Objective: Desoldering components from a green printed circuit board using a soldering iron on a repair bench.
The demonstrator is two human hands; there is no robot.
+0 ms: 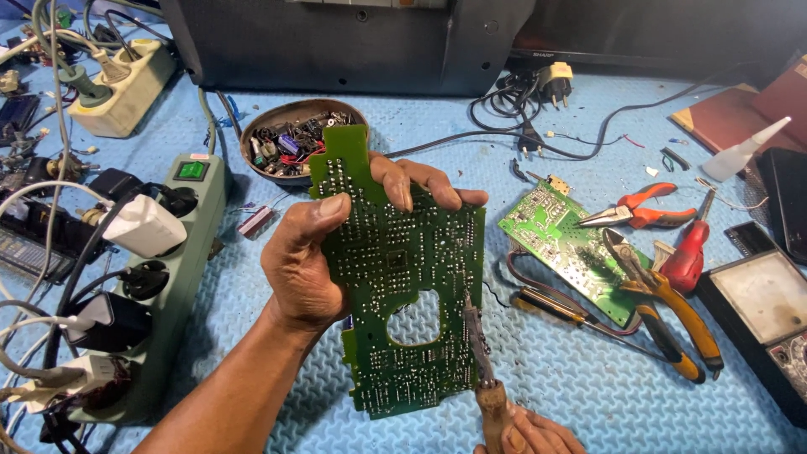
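Note:
My left hand [315,252] holds a large green circuit board [395,277] upright over the blue mat, solder side toward me, thumb on the front and fingers curled over its top edge. The board has a rounded cut-out near its lower middle. My right hand [530,433], only partly in view at the bottom edge, grips the wooden handle of a soldering iron [486,370]. The iron's metal tip rests against the board's right edge beside the cut-out.
A smaller green circuit board [559,244] lies to the right with yellow-handled pliers [672,307], orange-handled pliers [643,210] and a red screwdriver [689,252]. A bowl of small parts [282,143] sits behind. A green power strip [168,277] with plugs lines the left. A meter [761,307] sits far right.

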